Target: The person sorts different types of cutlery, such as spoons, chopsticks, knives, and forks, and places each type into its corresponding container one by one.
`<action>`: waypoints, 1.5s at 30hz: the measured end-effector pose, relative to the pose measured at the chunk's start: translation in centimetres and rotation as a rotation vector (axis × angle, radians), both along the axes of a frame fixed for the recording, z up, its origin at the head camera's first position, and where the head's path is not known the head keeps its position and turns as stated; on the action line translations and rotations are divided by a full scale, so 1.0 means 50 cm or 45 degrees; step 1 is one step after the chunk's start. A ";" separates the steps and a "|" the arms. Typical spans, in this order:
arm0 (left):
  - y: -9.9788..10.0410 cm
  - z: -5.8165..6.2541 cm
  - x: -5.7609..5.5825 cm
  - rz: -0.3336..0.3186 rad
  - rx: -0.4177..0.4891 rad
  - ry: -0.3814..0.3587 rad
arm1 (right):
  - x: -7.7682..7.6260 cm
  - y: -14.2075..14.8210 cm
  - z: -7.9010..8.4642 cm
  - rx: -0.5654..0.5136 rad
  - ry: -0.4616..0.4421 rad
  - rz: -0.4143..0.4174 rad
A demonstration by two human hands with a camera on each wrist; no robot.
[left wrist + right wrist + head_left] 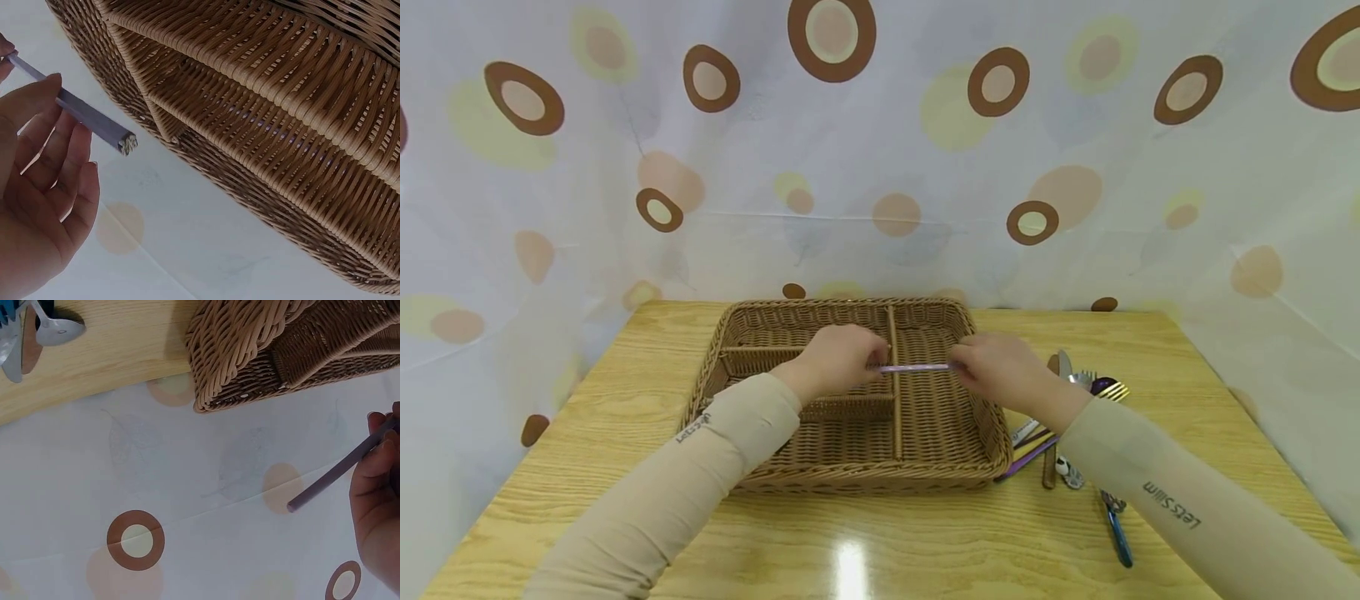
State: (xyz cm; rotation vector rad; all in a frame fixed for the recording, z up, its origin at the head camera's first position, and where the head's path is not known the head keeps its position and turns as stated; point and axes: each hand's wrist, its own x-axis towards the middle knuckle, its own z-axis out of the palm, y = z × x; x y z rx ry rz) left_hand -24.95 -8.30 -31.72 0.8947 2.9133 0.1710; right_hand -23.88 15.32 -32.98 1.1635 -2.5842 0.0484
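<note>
A thin purple stick (917, 367) is held level above the wicker basket (947, 471), between my two hands. My left hand (844, 357) pinches it near one end, thumb on one side and fingers on the other. In the left wrist view the stick (94, 119) shows a square-looking end with a silvery, rough face. My right hand (1003, 367) pinches the same stick toward its other end. The right wrist view shows the plain end of the stick (325, 484) sticking out past the fingers. What kind of stick it is cannot be told.
Wicker dividers (896, 400) split the basket into several compartments. Right of it, partly behind my right arm, lie forks (1116, 391), spoons, a knife (1064, 363), purple and yellow sticks (1033, 448) and a blue-handled piece (1120, 537). A patterned cloth (880, 150) hangs behind the wooden table (925, 542).
</note>
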 end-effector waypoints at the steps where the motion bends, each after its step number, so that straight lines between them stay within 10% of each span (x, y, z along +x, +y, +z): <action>1: -0.001 -0.001 -0.002 -0.002 0.000 0.011 | 0.000 -0.002 0.000 -0.002 -0.001 -0.007; 16: -0.062 -0.005 -0.038 0.084 -0.033 0.038 | -0.016 0.016 0.003 -0.039 -0.035 -0.116; 33: -0.221 -0.035 -0.108 0.369 -0.076 0.056 | 0.006 0.182 -0.038 -0.097 -0.050 -0.380; 45: -0.240 -0.072 -0.144 0.404 -0.256 0.042 | 0.029 0.221 -0.047 -0.088 -0.009 -0.429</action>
